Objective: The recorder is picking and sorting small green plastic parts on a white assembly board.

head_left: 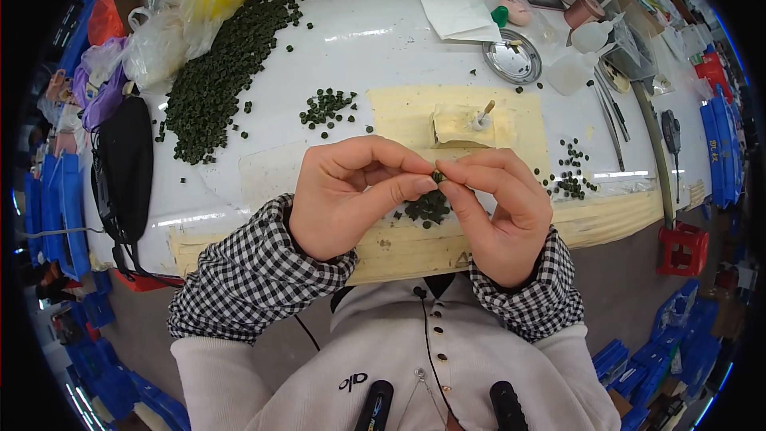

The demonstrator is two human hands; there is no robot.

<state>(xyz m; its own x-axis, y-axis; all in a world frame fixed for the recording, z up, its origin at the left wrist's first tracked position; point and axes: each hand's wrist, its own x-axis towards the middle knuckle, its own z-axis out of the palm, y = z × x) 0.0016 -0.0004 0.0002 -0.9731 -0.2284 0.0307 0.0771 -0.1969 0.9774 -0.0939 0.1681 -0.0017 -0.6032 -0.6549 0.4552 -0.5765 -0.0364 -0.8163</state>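
White tabletop [359, 40], small part pinched two-handed

Small dark green part [438, 177] near the tabletop's near edge, between both hands' fingertips. Left hand [343, 199]: thumb and forefinger pinching it. Right hand [504, 219]: likewise, fingertips close against the left's. Small pile [428, 209] of similar parts just beside. Beyond, a cream block [463, 132] with a peg, on a yellowish sheet [399, 112]. Farther out: round metal dish [523, 72] to the right; large green heap [215, 72] leftward, beside plastic bags [155, 56].

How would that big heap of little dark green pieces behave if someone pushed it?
The heap would probably spread rather than slide whole, since stray pieces lie loose around its edge. Each piece looks tiny, so likely light.
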